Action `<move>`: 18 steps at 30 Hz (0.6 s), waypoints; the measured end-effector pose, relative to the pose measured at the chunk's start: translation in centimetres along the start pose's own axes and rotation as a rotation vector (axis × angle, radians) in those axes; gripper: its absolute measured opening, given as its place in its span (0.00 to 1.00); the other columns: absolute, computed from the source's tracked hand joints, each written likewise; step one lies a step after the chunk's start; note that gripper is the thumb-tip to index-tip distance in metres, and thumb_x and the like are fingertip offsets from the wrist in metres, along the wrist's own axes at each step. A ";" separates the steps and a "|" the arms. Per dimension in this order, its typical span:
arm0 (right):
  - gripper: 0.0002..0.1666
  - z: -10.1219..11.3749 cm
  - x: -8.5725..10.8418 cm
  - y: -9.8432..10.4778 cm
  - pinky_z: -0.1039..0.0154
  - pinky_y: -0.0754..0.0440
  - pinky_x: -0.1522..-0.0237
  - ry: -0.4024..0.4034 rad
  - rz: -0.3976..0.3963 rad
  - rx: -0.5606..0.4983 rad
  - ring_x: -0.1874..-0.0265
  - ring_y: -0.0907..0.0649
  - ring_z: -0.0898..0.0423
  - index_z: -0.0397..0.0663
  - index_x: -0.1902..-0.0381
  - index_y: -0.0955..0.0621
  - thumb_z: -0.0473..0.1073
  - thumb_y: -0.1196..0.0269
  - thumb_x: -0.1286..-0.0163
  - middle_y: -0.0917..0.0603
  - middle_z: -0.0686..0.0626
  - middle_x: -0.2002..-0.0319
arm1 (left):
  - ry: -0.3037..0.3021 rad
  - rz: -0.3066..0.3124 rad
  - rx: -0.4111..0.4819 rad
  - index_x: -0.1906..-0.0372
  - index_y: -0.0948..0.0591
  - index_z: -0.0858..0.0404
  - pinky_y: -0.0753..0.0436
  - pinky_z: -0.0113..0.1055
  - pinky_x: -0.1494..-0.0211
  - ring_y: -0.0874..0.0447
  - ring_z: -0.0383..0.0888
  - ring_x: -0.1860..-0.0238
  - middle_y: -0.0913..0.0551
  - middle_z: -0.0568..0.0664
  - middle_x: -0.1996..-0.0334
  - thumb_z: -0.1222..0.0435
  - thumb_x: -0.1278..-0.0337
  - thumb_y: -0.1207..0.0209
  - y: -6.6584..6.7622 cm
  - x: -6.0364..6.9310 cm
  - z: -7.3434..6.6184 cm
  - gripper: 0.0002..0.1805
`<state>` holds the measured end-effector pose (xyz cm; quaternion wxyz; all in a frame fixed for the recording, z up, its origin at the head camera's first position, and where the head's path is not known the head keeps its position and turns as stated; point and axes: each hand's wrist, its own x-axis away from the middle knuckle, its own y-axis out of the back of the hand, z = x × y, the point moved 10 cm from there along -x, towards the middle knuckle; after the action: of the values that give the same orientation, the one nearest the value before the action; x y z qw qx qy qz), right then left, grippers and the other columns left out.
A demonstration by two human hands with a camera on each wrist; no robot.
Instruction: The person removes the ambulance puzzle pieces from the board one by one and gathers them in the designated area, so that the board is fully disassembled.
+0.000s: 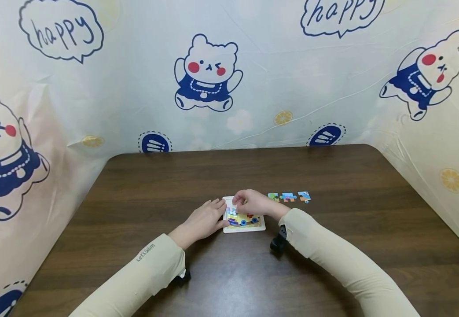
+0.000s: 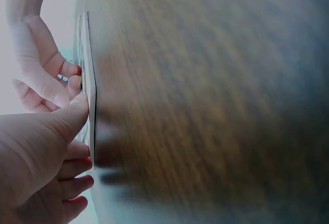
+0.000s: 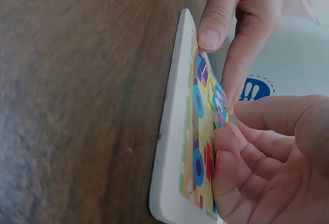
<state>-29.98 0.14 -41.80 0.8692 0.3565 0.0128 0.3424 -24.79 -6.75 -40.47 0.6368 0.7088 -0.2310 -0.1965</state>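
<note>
A white-rimmed jigsaw puzzle board [image 1: 245, 230] lies on the table, partly filled with a picture of a yellow vehicle with blue wheels. My left hand [image 1: 207, 218] rests at its left side, fingers straight, with the thumb touching the rim. Over the board's upper part, my right hand [image 1: 253, 203] has its fingers bent. In the right wrist view, the thumb and fingers of that hand pinch a colourful puzzle piece [image 3: 220, 102], which stands tilted above the picture. The fingers hide part of the piece and of the board's top.
Right of the board, behind the right wrist, lie three loose puzzle pieces: a green one [image 1: 273, 197], a blue-and-orange one [image 1: 288, 197] and a blue one [image 1: 304, 196]. The brown wooden table [image 1: 154, 185] ends at a patterned curtain [image 1: 261, 88].
</note>
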 end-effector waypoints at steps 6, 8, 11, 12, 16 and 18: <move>0.07 -0.3 0.0 -0.2 0.68 0.30 0.78 -0.035 -0.006 0.000 0.82 0.28 0.57 0.41 0.61 0.19 0.33 0.40 0.37 0.22 0.50 0.72 | 0.004 0.006 0.010 0.41 0.29 0.73 0.39 0.47 0.36 0.37 0.56 0.37 0.31 0.62 0.40 0.51 0.41 0.44 0.0 0.1 0.0 0.32; 0.06 -0.4 0.0 -0.2 0.68 0.31 0.78 -0.033 -0.013 -0.010 0.82 0.28 0.57 0.42 0.62 0.19 0.33 0.41 0.37 0.22 0.50 0.72 | 0.002 0.005 0.014 0.41 0.29 0.73 0.39 0.48 0.36 0.37 0.56 0.37 0.31 0.62 0.40 0.52 0.41 0.44 0.0 0.1 0.0 0.32; 0.04 -0.2 0.0 -0.1 0.67 0.30 0.77 -0.028 -0.029 -0.023 0.80 0.28 0.57 0.42 0.64 0.20 0.33 0.41 0.37 0.23 0.50 0.73 | 0.000 -0.001 0.016 0.41 0.29 0.73 0.39 0.48 0.36 0.36 0.56 0.38 0.31 0.63 0.40 0.52 0.41 0.44 0.1 0.1 0.0 0.32; 0.03 -0.2 0.1 0.0 0.67 0.30 0.77 -0.024 -0.035 -0.027 0.80 0.28 0.57 0.42 0.65 0.21 0.33 0.41 0.37 0.23 0.51 0.74 | 0.002 0.000 0.016 0.41 0.29 0.73 0.39 0.48 0.36 0.36 0.56 0.38 0.31 0.62 0.40 0.52 0.41 0.44 0.1 0.1 0.0 0.32; 0.02 -0.2 0.1 0.3 0.67 0.31 0.77 -0.019 -0.051 -0.062 0.79 0.28 0.57 0.40 0.68 0.21 0.34 0.39 0.37 0.25 0.51 0.76 | 0.000 -0.003 0.010 0.41 0.28 0.73 0.39 0.47 0.36 0.36 0.56 0.38 0.31 0.62 0.40 0.51 0.41 0.44 0.0 0.1 0.0 0.32; 0.03 -0.5 0.0 0.4 0.68 0.31 0.78 -0.025 -0.057 -0.084 0.81 0.28 0.57 0.40 0.69 0.22 0.35 0.39 0.37 0.25 0.50 0.78 | -0.002 -0.005 0.005 0.42 0.28 0.73 0.39 0.47 0.37 0.36 0.56 0.38 0.31 0.62 0.40 0.51 0.41 0.44 0.1 0.1 0.0 0.32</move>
<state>-30.32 0.67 -41.86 0.8929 0.3235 -0.0021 0.3133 -24.75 -6.83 -40.40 0.6343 0.7108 -0.2305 -0.1984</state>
